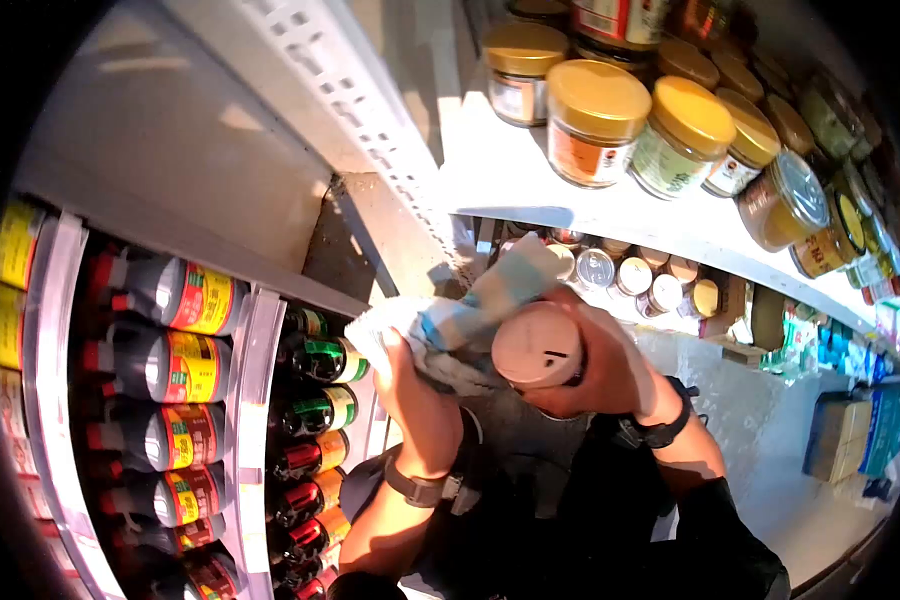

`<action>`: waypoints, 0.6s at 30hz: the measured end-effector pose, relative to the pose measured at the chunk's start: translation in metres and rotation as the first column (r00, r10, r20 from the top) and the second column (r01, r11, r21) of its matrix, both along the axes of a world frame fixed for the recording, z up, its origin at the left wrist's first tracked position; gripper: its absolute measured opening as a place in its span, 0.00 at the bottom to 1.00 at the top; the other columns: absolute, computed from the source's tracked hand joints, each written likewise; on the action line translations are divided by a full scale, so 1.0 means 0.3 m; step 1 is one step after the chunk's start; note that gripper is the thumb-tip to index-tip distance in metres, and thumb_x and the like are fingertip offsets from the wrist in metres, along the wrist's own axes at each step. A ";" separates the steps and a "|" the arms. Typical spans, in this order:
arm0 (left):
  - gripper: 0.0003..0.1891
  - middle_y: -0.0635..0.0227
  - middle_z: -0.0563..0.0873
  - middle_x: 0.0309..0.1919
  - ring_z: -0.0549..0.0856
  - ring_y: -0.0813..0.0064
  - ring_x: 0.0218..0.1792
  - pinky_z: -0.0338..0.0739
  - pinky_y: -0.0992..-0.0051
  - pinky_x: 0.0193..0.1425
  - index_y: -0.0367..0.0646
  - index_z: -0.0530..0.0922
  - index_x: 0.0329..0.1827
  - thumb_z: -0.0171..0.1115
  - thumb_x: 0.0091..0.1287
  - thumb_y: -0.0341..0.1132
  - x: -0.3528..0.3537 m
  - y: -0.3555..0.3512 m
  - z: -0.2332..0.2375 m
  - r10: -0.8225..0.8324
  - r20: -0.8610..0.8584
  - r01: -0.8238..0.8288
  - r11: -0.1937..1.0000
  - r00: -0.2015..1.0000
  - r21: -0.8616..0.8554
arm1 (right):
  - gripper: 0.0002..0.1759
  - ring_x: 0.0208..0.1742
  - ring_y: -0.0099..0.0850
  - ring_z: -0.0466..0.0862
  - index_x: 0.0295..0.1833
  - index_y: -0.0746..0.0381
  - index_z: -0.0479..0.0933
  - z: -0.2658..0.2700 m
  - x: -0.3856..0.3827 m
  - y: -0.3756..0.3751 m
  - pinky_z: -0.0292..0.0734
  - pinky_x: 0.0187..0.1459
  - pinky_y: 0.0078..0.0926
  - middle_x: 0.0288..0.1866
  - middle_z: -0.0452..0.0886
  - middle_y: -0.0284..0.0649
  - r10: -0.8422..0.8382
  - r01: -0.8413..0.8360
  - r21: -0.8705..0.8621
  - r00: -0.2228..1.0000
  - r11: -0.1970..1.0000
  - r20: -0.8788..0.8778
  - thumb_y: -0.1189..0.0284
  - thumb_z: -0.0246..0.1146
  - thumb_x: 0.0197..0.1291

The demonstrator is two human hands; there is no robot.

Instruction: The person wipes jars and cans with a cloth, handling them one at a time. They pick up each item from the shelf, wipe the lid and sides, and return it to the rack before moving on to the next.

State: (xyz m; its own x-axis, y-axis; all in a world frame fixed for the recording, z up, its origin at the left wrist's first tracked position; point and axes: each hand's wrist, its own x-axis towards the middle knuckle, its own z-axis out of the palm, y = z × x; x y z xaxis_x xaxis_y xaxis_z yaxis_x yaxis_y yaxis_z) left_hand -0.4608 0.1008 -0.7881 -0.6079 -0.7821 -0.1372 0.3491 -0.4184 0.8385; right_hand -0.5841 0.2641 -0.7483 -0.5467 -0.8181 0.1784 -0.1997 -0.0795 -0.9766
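Jar (pixel 536 345) lies clasped in the fingers of the right hand (pixel 615 365), its lid facing up and its long axis seemingly running down beneath; just to its left, the left hand (pixel 406 395) grips a bunched cloth (pixel 455 335), farther from the jar

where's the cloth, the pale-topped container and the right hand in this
Cloth (pixel 502 286): head view, on its upper fold
Pale-topped container (pixel 533 343): head view, on its round top
Right hand (pixel 612 358): head view, on the back of the hand
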 end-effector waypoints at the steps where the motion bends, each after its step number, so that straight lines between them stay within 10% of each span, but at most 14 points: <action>1: 0.23 0.62 0.83 0.56 0.82 0.67 0.55 0.73 0.65 0.66 0.38 0.75 0.60 0.46 0.80 0.49 0.016 -0.023 -0.004 -0.044 0.003 0.043 0.995 0.999 0.089 | 0.44 0.60 0.34 0.78 0.67 0.66 0.70 0.045 0.007 0.011 0.73 0.63 0.33 0.60 0.79 0.46 0.042 -0.043 0.022 0.999 0.999 0.034 0.68 0.79 0.43; 2: 0.24 0.62 0.82 0.58 0.82 0.65 0.58 0.72 0.64 0.68 0.38 0.74 0.62 0.44 0.80 0.50 0.024 -0.034 -0.005 -0.093 -0.059 0.100 0.986 0.994 0.130 | 0.51 0.64 0.33 0.76 0.73 0.64 0.65 0.077 -0.011 0.011 0.71 0.65 0.33 0.65 0.76 0.45 0.035 -0.044 -0.036 0.974 0.998 -0.222 0.71 0.80 0.41; 4: 0.23 0.62 0.83 0.57 0.82 0.66 0.57 0.75 0.64 0.64 0.38 0.74 0.63 0.47 0.80 0.48 0.020 -0.034 0.000 -0.045 -0.049 0.054 0.981 0.998 0.186 | 0.58 0.70 0.36 0.73 0.76 0.62 0.62 0.100 -0.025 -0.035 0.68 0.70 0.37 0.70 0.73 0.46 0.008 -0.046 -0.411 0.996 0.911 -0.094 0.72 0.83 0.34; 5: 0.22 0.61 0.83 0.56 0.84 0.67 0.54 0.78 0.66 0.59 0.36 0.74 0.62 0.50 0.80 0.46 0.017 -0.028 0.009 -0.014 -0.045 0.023 0.979 0.999 0.202 | 0.59 0.70 0.38 0.73 0.76 0.61 0.63 0.189 -0.059 -0.021 0.67 0.71 0.37 0.70 0.73 0.47 -0.060 0.028 -0.158 0.977 0.987 -0.205 0.69 0.84 0.32; 7: 0.21 0.61 0.83 0.56 0.84 0.67 0.55 0.79 0.66 0.59 0.36 0.74 0.62 0.51 0.79 0.45 0.027 -0.031 0.009 -0.028 -0.044 0.038 0.971 0.999 0.235 | 0.56 0.62 0.32 0.80 0.72 0.65 0.68 0.291 -0.110 -0.086 0.73 0.66 0.32 0.62 0.79 0.41 -0.192 0.113 -0.199 0.877 0.973 -0.440 0.56 0.80 0.34; 18: 0.20 0.65 0.82 0.57 0.82 0.68 0.58 0.76 0.62 0.64 0.42 0.73 0.64 0.47 0.81 0.47 0.042 -0.059 0.052 -0.025 -0.044 0.035 0.968 0.999 0.249 | 0.44 0.56 0.28 0.83 0.68 0.65 0.72 0.404 -0.257 -0.327 0.75 0.61 0.25 0.56 0.84 0.42 -0.172 0.229 -0.001 0.727 0.973 -0.664 0.70 0.79 0.41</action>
